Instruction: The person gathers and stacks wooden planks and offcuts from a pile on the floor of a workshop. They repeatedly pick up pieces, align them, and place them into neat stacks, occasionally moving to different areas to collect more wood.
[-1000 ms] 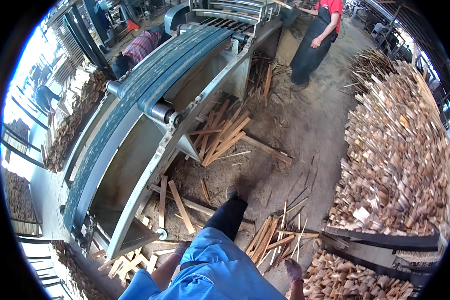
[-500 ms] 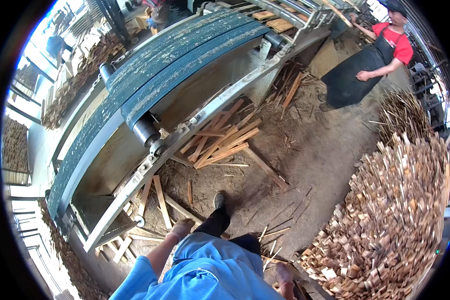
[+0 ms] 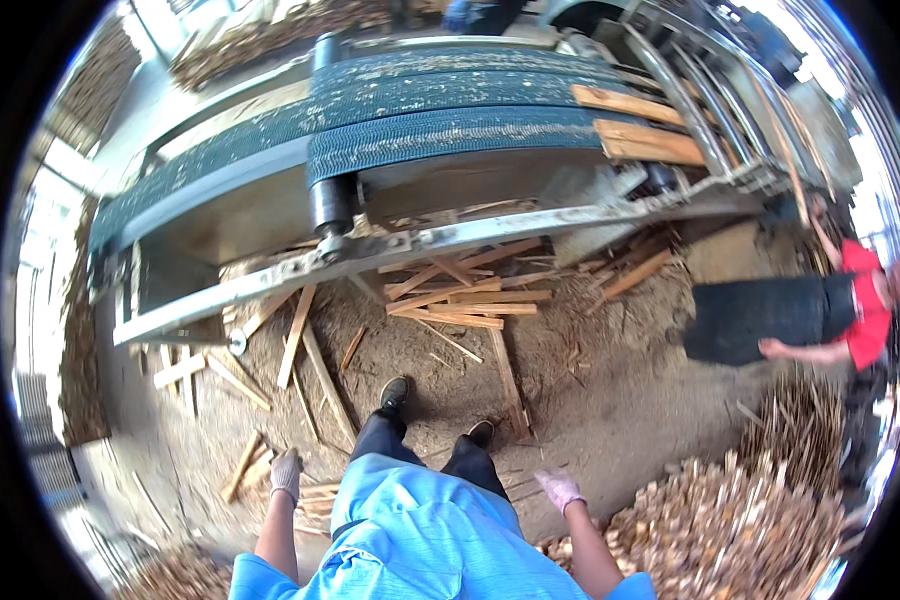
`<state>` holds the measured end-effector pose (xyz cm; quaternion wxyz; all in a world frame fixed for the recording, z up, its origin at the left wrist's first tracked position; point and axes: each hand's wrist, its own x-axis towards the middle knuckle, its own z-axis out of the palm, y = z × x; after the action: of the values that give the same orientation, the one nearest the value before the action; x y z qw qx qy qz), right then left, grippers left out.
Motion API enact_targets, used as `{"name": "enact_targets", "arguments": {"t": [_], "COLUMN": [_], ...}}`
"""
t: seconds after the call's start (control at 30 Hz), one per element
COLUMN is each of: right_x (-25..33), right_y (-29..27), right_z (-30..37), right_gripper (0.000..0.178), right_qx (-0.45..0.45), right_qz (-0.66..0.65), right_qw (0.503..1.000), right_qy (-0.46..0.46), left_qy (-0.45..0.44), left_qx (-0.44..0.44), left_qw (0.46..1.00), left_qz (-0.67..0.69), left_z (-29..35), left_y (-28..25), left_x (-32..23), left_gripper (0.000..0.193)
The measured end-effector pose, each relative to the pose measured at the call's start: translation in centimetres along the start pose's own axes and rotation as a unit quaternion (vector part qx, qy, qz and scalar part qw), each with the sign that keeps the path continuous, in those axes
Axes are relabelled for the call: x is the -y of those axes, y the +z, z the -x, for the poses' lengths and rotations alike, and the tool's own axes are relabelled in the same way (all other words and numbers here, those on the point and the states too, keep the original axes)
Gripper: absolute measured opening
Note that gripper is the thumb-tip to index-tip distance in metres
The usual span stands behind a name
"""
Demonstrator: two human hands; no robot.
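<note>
My left hand, in a greyish work glove, hangs in the air at my left side. It holds nothing, and its fingers look loosely apart, though small and soft in the picture. On my other side my right hand, in a pale pinkish glove, is open with its fingers stretched out and nothing in them. Neither hand touches any wood. Nearest the left hand, short wood strips lie on the floor. Ahead runs a conveyor with blue-green belts. Two wooden boards rest at its right end, by metal rollers.
Loose wood strips are strewn beneath and before the conveyor's metal frame. At the right stands a person in a red shirt and dark apron, holding a long strip. A large pile of wood pieces lies at the lower right.
My view has turned right, so the conveyor lies more level. My right hand has come up into view with fingers spread. Two boards now show on the belts' right end.
</note>
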<state>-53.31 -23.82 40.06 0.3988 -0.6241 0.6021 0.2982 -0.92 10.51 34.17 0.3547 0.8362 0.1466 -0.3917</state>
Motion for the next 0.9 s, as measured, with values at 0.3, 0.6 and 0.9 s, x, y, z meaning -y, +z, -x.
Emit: {"name": "enact_targets", "arguments": {"t": [0.3, 0.6, 0.9], "right_x": [7.7, 18.6, 24.3], "right_y": [-16.5, -17.3, -17.8], "right_z": [-4.3, -6.7, -16.0], "right_gripper": [0.06, 0.059, 0.066], "right_qx": [-0.058, 0.007, 0.097], "right_qz": [-0.027, 0.202, 0.298], "right_qw": [0.99, 0.965, 0.925], "right_qy": [-0.129, -0.165, -0.215], "left_qy": [-0.231, 0.01, -0.109], "left_qx": [-0.027, -0.002, -0.037], "left_qw": [0.959, 0.985, 0.953], "left_qz": [0.165, 0.169, 0.281], "left_z": [13.3, 14.7, 20.6], "left_y": [9.4, 23.5, 30.6], "left_x": [16.8, 3.4, -2.4], "left_gripper": [0.033, 0.05, 0.046]}}
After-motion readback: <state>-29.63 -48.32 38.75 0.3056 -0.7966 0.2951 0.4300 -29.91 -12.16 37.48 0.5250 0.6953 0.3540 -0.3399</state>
